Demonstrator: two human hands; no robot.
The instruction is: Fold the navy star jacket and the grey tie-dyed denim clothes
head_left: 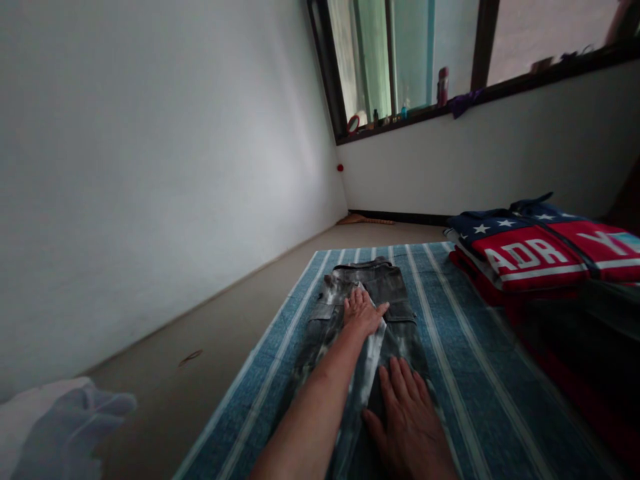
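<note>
A pair of dark grey mottled trousers (400,287) lies lengthwise, legs together, on a blue striped cloth (445,333), its waistband at the far end. My left hand (363,310) reaches forward and rests flat on the upper part of the trousers, fingers stretched and thumb out to the right. Closer to me, my right hand (405,407) lies palm down on the right side of the legs with its fingers extended. A pale strip of fabric runs between the two hands. The lower ends of the legs are partly hidden by my left forearm.
On the right sits a stack of folded clothes topped by a red and navy jacket (540,250) with stars. A white wall (175,167) rises at left above the floor (210,307). A pale plastic bag (65,427) is at lower left. Small bottles and a mirror (353,124) line the windowsill.
</note>
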